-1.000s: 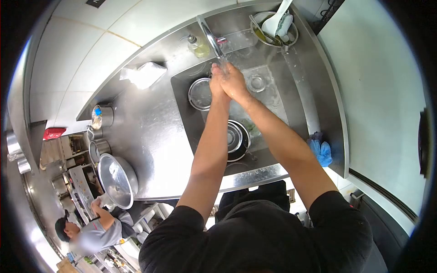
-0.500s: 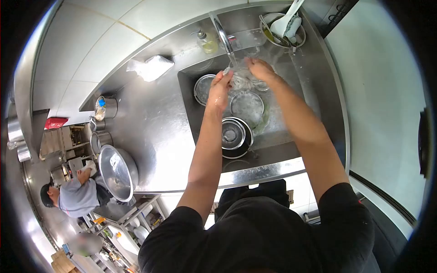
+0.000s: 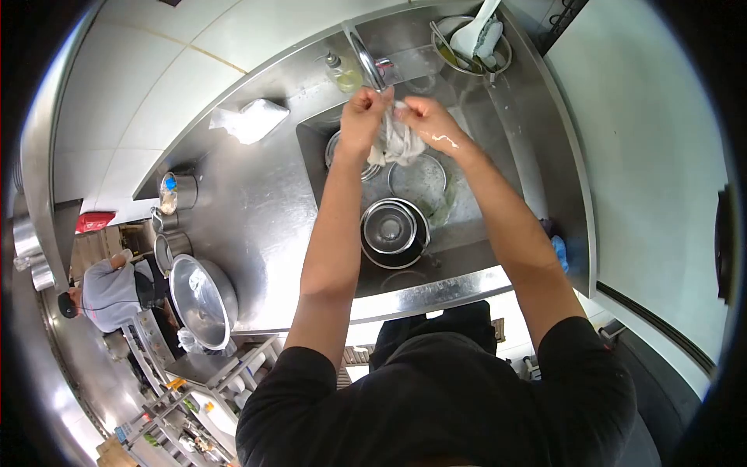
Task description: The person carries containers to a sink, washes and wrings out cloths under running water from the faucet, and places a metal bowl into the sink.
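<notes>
Head view: at the far edge of the rectangular stainless-steel sink (image 3: 471, 219), the left hand (image 3: 364, 118) and right hand (image 3: 433, 126) each pinch the wet, crumpled white cloth (image 3: 401, 145) between thumb and fingers. The cloth hangs between them, just beside the curved chrome faucet (image 3: 366, 61). Nested round silver metal bowls (image 3: 389, 226) sit toward the sink's near left corner. A clear pump bottle with yellowish liquid (image 3: 347, 78) stands by the far edge of the stainless-steel counter (image 3: 257, 214).
</notes>
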The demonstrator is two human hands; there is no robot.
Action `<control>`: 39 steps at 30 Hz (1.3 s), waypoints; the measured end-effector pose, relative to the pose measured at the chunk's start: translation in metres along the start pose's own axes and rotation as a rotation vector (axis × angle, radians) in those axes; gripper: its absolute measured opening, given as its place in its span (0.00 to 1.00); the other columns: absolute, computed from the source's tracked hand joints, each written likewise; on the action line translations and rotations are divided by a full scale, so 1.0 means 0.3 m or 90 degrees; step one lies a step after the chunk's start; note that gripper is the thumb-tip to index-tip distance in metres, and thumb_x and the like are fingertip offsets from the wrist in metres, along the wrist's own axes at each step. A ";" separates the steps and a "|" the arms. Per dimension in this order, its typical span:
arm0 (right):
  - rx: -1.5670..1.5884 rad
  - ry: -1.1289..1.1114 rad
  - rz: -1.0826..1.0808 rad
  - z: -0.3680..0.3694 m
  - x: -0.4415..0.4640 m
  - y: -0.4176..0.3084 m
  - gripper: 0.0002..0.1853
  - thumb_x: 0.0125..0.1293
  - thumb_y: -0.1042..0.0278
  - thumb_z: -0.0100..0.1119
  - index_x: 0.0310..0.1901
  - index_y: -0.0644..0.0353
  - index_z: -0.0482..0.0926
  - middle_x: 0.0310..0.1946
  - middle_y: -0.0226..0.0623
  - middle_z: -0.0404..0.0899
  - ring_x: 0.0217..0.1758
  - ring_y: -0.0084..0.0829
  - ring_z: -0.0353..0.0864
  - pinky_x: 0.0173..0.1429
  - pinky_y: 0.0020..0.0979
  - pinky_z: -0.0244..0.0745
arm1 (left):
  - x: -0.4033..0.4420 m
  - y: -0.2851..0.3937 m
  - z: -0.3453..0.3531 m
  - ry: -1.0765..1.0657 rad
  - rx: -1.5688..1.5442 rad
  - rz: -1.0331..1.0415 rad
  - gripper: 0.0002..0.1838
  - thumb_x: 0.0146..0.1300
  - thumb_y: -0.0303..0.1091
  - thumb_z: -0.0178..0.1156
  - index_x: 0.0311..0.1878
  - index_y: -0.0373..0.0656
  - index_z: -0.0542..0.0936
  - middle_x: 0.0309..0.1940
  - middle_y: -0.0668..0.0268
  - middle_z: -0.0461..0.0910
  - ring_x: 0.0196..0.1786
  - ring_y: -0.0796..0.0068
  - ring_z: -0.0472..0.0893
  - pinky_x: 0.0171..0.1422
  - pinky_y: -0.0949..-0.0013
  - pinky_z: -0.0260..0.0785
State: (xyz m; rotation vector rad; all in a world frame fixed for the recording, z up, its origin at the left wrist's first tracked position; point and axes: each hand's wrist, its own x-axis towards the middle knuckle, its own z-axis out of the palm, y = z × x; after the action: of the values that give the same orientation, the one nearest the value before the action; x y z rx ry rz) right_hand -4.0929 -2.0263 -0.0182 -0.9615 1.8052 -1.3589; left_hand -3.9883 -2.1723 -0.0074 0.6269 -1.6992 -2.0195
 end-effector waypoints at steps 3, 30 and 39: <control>0.165 0.180 -0.086 -0.053 0.029 -0.019 0.13 0.75 0.62 0.56 0.44 0.64 0.82 0.36 0.31 0.84 0.37 0.21 0.77 0.43 0.29 0.72 | -0.054 0.116 -0.015 -0.041 -0.152 -0.083 0.16 0.64 0.30 0.71 0.49 0.41 0.75 0.40 0.71 0.81 0.44 0.80 0.79 0.50 0.75 0.68; -0.136 0.073 -0.074 0.047 0.046 -0.218 0.27 0.75 0.42 0.51 0.48 0.62 0.84 0.46 0.52 0.84 0.50 0.49 0.83 0.56 0.43 0.75 | -0.099 0.086 0.041 -0.076 -0.300 -0.197 0.16 0.79 0.47 0.51 0.58 0.46 0.74 0.51 0.70 0.78 0.50 0.74 0.78 0.54 0.68 0.71; 0.339 0.148 0.106 0.149 -0.048 -0.011 0.29 0.77 0.42 0.52 0.53 0.65 0.84 0.46 0.37 0.83 0.49 0.28 0.76 0.57 0.32 0.72 | -0.044 0.017 0.027 0.164 -0.255 -0.022 0.14 0.77 0.41 0.57 0.55 0.42 0.80 0.46 0.69 0.81 0.48 0.80 0.78 0.55 0.72 0.70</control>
State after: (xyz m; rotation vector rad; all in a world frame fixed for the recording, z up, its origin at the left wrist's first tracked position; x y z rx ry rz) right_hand -4.0472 -2.0356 -0.0240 -0.3760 1.5124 -1.7703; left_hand -3.9821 -2.1590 -0.0002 0.7373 -1.1039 -2.1137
